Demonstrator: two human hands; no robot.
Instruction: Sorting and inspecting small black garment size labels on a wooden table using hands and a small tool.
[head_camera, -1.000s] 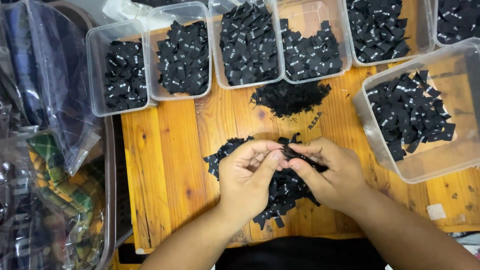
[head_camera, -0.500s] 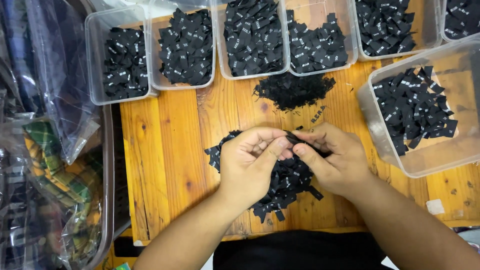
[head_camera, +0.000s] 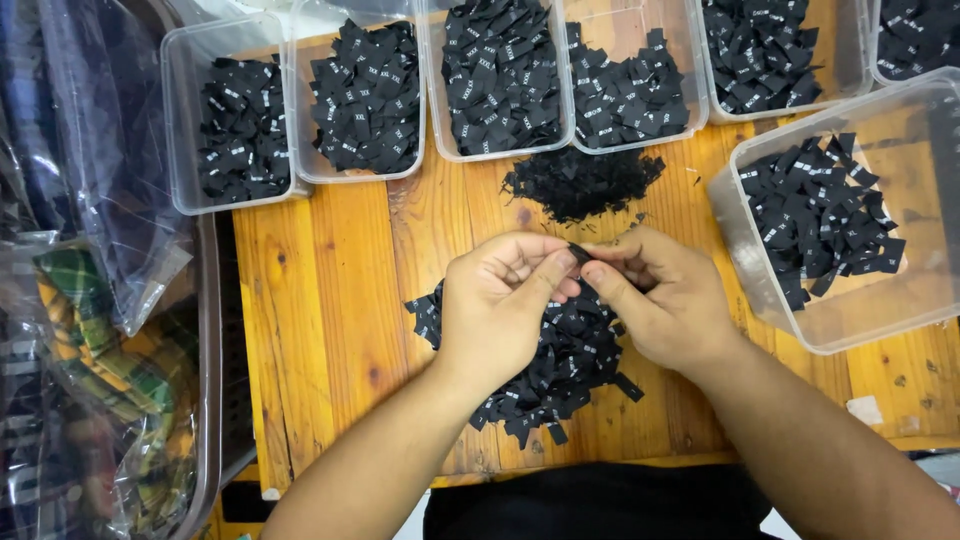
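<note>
Pinching small black label (head_camera: 578, 254) between thumbs and forefingers: left hand (head_camera: 500, 300) and right hand (head_camera: 655, 295), fingertips meeting, other fingers curled. Below hands, loose label pile (head_camera: 560, 375) on wooden table (head_camera: 320, 300). Scrap heap (head_camera: 580, 182) above. Clear plastic tubs (head_camera: 240, 115) beyond, one tub (head_camera: 830, 225) at right.

Bare wooden worktop (head_camera: 330, 300) lay open at centre left of the frame. A row of clear plastic tubs (head_camera: 370, 100) walled the top edge, a larger clear tub (head_camera: 760, 270) blocked the right, and crinkled plastic bags (head_camera: 100, 300) crowded the left.
</note>
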